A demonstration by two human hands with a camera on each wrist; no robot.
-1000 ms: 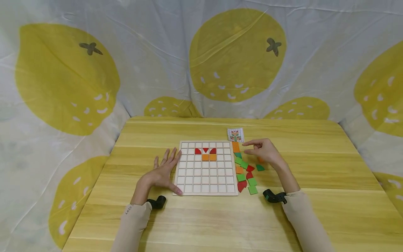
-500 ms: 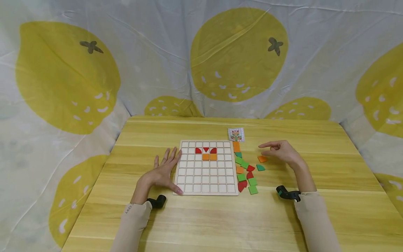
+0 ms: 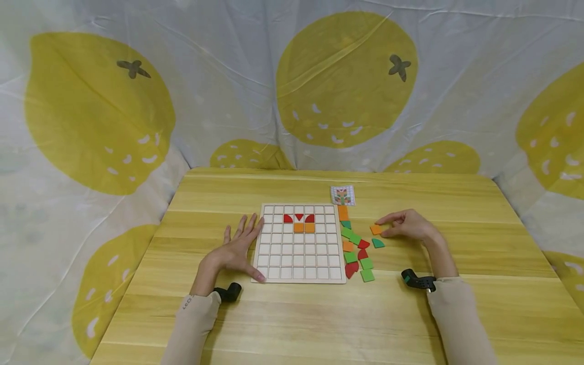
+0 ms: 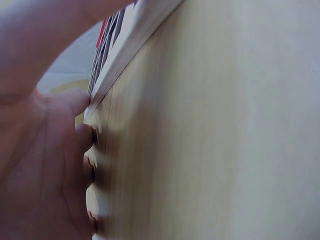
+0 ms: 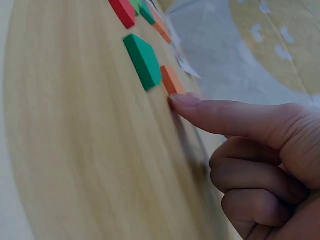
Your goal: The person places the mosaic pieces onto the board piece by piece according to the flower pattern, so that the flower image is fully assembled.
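In the head view my right hand [image 3: 407, 225] pinches an orange square tile [image 3: 375, 229] between thumb and index finger, low at the table. Its other fingers are curled in the right wrist view, where the thumb meets the end of the orange tile [image 5: 172, 81]. A dark green quarter-round tile [image 3: 378, 243] lies just in front of it. My left hand [image 3: 234, 248] is spread along the left edge of a wooden grid board [image 3: 292, 257], the thumb at its near corner. On the board sit two red curved pieces, a small red triangle [image 3: 298, 217] and two orange squares [image 3: 303, 228].
Loose tiles lie along the board's right side: green squares [image 3: 350, 257], red pieces [image 3: 351, 269], orange ones [image 3: 343, 212] and a dark green one [image 3: 346, 224]. A small printed pattern card [image 3: 342, 195] lies behind them. A lemon-patterned cloth [image 3: 344, 81] hangs behind the table.
My right hand has moved right from beside the board's tiles, then down to the orange tile, which has shifted slightly left in its fingers. My left hand has stayed at the board.
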